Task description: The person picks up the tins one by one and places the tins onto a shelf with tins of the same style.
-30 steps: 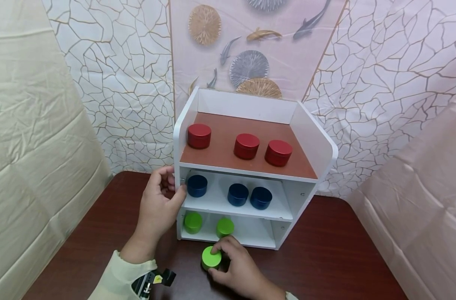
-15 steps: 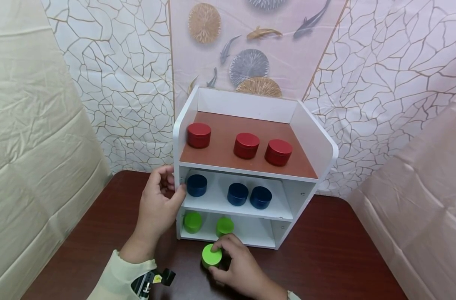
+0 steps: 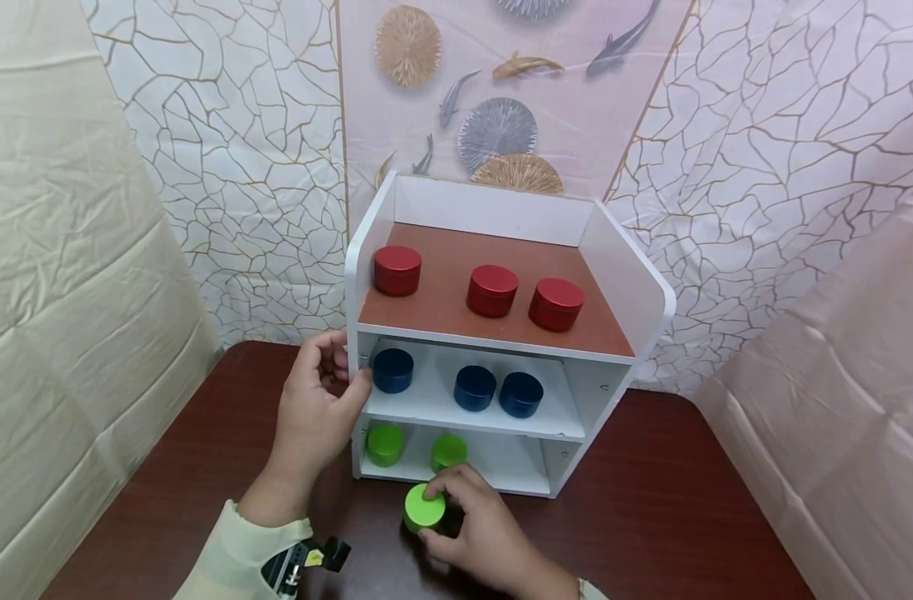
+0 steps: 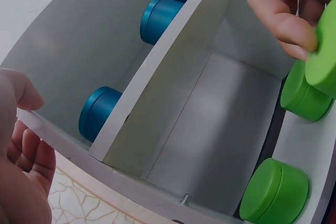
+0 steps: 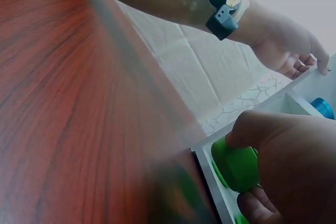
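My right hand (image 3: 482, 529) pinches a round green tin (image 3: 423, 512) between thumb and fingers, in front of the shelf's bottom tier (image 3: 510, 467). In the right wrist view this green tin (image 5: 239, 169) is held on its side wall and overlaps the tier behind it. My left hand (image 3: 313, 417) grips the left side panel (image 3: 355, 350) of the small white shelf, thumb on the front edge and fingers on the outside. Two more green tins, one at the left (image 3: 385, 445) and one near the middle (image 3: 448, 452), stand on the bottom tier.
Three blue tins (image 3: 474, 388) stand on the middle tier. Red tins (image 3: 493, 292) sit on the brown top board (image 3: 444, 250) between raised white sides. The shelf stands on a dark red-brown table (image 3: 674, 500), with patterned cloth (image 3: 238, 167) hanging behind.
My right hand has moved slightly toward the shelf with the green tin. The left hand keeps its grip on the side panel, and the other tins stay where they were.
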### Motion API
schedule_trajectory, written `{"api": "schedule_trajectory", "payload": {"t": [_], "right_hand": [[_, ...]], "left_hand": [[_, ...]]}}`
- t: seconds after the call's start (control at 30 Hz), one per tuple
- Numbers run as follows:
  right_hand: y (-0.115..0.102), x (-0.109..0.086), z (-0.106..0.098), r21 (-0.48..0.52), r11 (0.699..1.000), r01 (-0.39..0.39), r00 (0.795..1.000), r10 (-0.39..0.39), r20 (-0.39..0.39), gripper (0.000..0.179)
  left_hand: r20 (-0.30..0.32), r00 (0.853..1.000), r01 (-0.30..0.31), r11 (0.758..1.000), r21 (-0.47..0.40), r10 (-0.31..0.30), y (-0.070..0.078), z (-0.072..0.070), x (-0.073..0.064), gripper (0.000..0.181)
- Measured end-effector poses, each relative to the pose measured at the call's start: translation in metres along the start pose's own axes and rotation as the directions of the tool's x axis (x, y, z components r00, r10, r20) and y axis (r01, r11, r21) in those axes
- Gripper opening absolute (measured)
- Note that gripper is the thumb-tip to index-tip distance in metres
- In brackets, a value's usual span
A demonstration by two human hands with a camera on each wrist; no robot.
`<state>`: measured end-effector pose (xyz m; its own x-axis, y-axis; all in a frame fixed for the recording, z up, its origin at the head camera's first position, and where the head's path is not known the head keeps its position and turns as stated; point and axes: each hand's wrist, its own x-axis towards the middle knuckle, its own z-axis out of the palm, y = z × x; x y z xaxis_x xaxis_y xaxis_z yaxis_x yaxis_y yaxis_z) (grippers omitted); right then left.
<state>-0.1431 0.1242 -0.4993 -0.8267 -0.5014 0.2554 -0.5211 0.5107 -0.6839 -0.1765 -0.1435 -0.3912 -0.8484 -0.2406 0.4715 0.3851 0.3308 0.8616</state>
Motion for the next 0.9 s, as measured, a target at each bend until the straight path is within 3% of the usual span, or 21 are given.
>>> {"api": "schedule_trajectory", "payload": {"t": [0.23,0.9], "right_hand": [[-0.001,0.001,-0.007,-0.027,0.999,0.042,0.997,-0.044,-0.064,0.048],[-0.002,0.006,-0.026,-0.034,0.999,-0.007,0.994,0.003,-0.105,0.046]], "left_hand": [[0.002,1.000,-0.003,1.000,-0.005,0.003,0.000,0.000,0.000,0.049],[-0.004,1.000,-0.002,1.000,0.001,0.002,-0.001,0.001,0.000,0.048]]}}
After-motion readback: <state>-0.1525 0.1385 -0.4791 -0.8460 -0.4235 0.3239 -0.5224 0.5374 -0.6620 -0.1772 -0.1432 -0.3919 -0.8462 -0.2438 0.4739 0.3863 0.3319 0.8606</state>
